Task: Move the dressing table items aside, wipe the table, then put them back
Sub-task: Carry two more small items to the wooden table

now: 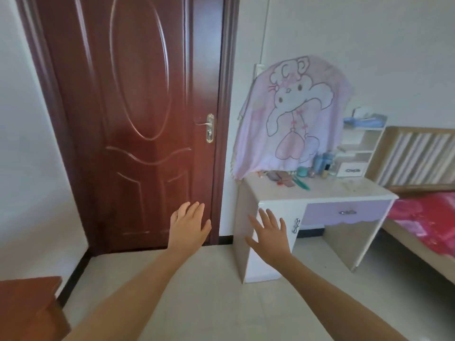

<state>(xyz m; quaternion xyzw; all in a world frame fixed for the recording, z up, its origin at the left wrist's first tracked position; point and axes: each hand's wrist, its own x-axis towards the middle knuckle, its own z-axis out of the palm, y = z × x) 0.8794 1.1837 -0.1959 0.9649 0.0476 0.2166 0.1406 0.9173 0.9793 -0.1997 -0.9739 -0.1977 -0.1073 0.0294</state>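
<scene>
Head view: left hand (188, 222) and right hand (267, 232), both spread and empty, short of the dressing table (344, 190).
Bottles (322, 162) likely light, slick, breakable; grip each round its middle.

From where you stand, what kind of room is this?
Most likely a bedroom: a white dressing table with a lilac drawer holds cosmetic bottles, and a wooden-framed bed with a red cover stands beside it.

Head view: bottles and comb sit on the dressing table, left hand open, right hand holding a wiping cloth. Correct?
No: the head view shows the right hand open and empty. The left hand is open; bottles and comb sit on the dressing table.
</scene>
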